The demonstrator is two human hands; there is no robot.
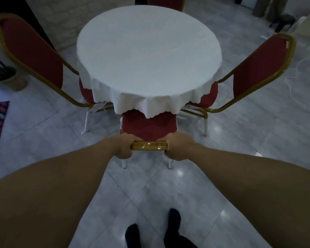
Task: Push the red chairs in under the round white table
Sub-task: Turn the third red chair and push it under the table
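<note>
Gripping the near red chair [149, 128], left hand [123, 146] and right hand [177, 148] clasp its gold top rail [149, 146].

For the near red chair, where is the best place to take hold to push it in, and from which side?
Grip the gold top rail of the near red chair, from behind, one hand at each end, as the left hand and right hand do here. The rail is a straight bar facing the person, and the seat already points under the round white table, so an even push probably keeps it straight.

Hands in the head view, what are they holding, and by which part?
Left hand and right hand grip the near red chair by its gold backrest top rail.
</note>
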